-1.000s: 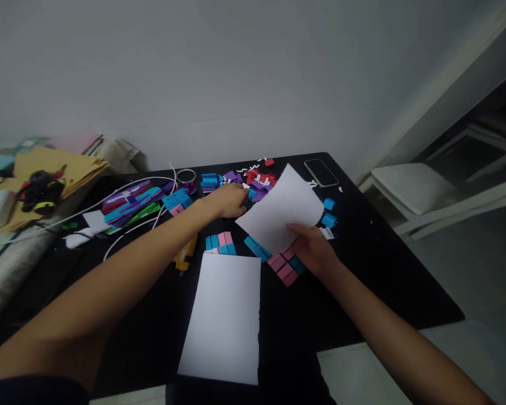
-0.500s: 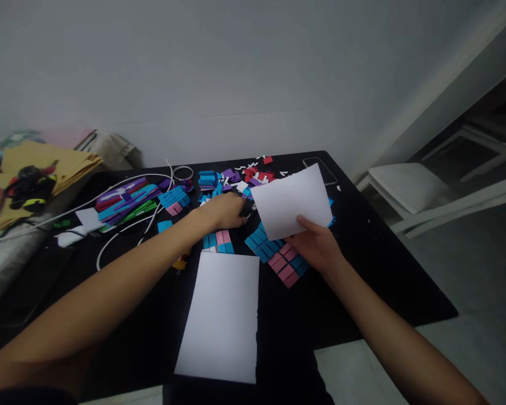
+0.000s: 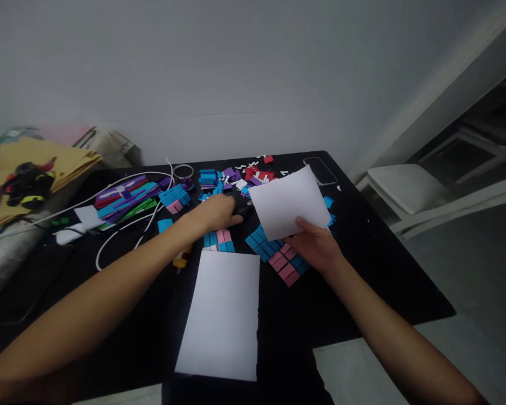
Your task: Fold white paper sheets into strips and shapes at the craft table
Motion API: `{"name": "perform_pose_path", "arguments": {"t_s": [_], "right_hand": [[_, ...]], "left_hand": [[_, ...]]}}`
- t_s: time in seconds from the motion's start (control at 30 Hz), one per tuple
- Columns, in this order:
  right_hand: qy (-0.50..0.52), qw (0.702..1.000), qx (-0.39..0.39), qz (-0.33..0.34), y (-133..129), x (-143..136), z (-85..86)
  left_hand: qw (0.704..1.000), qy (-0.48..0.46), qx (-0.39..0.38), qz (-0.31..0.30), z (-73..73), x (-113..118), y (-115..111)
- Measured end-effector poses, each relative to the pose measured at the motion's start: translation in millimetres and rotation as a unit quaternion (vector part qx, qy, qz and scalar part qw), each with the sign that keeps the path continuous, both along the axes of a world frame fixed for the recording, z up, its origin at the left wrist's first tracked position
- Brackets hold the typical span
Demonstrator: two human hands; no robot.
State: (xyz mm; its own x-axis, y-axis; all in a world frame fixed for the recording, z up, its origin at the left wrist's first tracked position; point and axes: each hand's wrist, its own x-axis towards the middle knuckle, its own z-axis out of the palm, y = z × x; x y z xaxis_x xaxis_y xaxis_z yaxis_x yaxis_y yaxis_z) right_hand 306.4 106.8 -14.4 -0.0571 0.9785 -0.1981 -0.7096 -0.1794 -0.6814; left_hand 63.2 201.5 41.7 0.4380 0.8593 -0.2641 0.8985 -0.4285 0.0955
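My right hand (image 3: 316,242) pinches the lower edge of a white paper sheet (image 3: 290,202), thumb on top, raised over blue and pink paper squares (image 3: 284,264). My left hand (image 3: 220,212) reaches over the paper pieces at mid-table, its fingers curled beside a dark object (image 3: 243,207); whether it grips this I cannot make out. A second white sheet (image 3: 221,315) lies flat near the front edge, just below a small blue and pink woven piece (image 3: 223,239).
Coloured strips (image 3: 129,199) and a white cable (image 3: 105,247) lie at the left, near a yellow glue gun or tool (image 3: 181,260). Red, purple and white scraps (image 3: 257,173) spread at the back, beside a phone-like object (image 3: 320,170). A white stool (image 3: 398,185) stands right.
My left hand has drawn back slightly to the left, showing more of the dark object. The right hand and its sheet have barely moved.
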Motion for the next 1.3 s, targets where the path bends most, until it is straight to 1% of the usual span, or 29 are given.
{"name": "perform_pose_path", "arguments": {"t_s": [0.07, 0.13, 0.2, 0.23, 0.27, 0.3, 0.33, 0.4, 0.43, 0.5, 0.53, 0.63, 0.7, 0.77, 0.87, 0.97, 1.13, 1.3], "right_hand": [[-0.006, 1.000, -0.001, -0.002, -0.2, 0.4, 1.1], [-0.017, 1.000, -0.002, -0.003, -0.1, 0.3, 1.9], [-0.034, 0.999, -0.006, 0.001, 0.4, -0.3, 3.2], [-0.044, 0.999, -0.007, 0.004, 1.0, -0.8, 4.4], [-0.055, 0.998, -0.007, 0.009, 1.8, -1.5, 6.0], [-0.068, 0.998, -0.007, 0.016, 3.0, -2.2, 8.0], [-0.082, 0.996, -0.004, 0.023, 4.5, -3.2, 10.4], [-0.113, 0.993, 0.007, 0.039, 8.6, -5.6, 15.3], [-0.128, 0.991, 0.015, 0.046, 11.1, -7.1, 17.1], [-0.151, 0.986, 0.030, 0.060, 16.3, -10.5, 18.6], [-0.157, 0.985, 0.034, 0.066, 18.5, -12.2, 18.1], [-0.174, 0.982, 0.026, 0.073, 22.1, -15.8, 13.6], [-0.199, 0.978, 0.007, 0.067, 22.0, -15.3, 10.3], [-0.226, 0.972, -0.008, 0.062, 21.1, -12.2, 8.1], [-0.246, 0.967, -0.013, 0.061, 20.3, -4.8, 6.1], [-0.236, 0.970, -0.011, 0.056, 20.0, 0.7, 4.8], [-0.202, 0.979, -0.002, 0.038, 18.4, 0.3, 4.3], [-0.183, 0.983, -0.010, 0.026, 16.3, -2.8, 3.5]], "left_hand": [[1.000, -0.016, -0.002, 0.016, 11.7, -20.3, -7.9], [0.998, -0.044, -0.009, 0.038, 21.7, -45.3, -21.0], [0.994, -0.095, -0.017, 0.056, 27.2, -70.1, -38.1], [0.980, -0.179, -0.033, 0.078, 28.2, -80.8, -47.1], [0.958, -0.262, -0.058, 0.100, 28.1, -89.7, -56.0], [0.932, -0.329, -0.082, 0.127, 27.3, -96.5, -64.2], [0.910, -0.373, -0.097, 0.154, 26.0, -101.4, -71.6], [0.876, -0.422, -0.125, 0.198, 22.9, -105.7, -82.8], [0.864, -0.437, -0.134, 0.212, 20.9, -106.0, -86.7], [0.850, -0.457, -0.142, 0.221, 15.6, -104.6, -91.4], [0.847, -0.463, -0.141, 0.219, 12.0, -103.8, -92.7], [0.855, -0.456, -0.119, 0.215, -1.9, -103.6, -95.2], [0.869, -0.438, -0.085, 0.213, -11.0, -106.1, -97.2], [0.889, -0.408, -0.037, 0.206, -16.8, -109.5, -99.9], [0.918, -0.346, 0.018, 0.192, -18.8, -112.5, -103.8], [0.935, -0.302, 0.051, 0.182, -18.2, -111.4, -106.2], [0.944, -0.265, 0.109, 0.161, -22.2, -108.8, -108.7], [0.942, -0.263, 0.148, 0.148, -24.3, -108.3, -110.6]]}}
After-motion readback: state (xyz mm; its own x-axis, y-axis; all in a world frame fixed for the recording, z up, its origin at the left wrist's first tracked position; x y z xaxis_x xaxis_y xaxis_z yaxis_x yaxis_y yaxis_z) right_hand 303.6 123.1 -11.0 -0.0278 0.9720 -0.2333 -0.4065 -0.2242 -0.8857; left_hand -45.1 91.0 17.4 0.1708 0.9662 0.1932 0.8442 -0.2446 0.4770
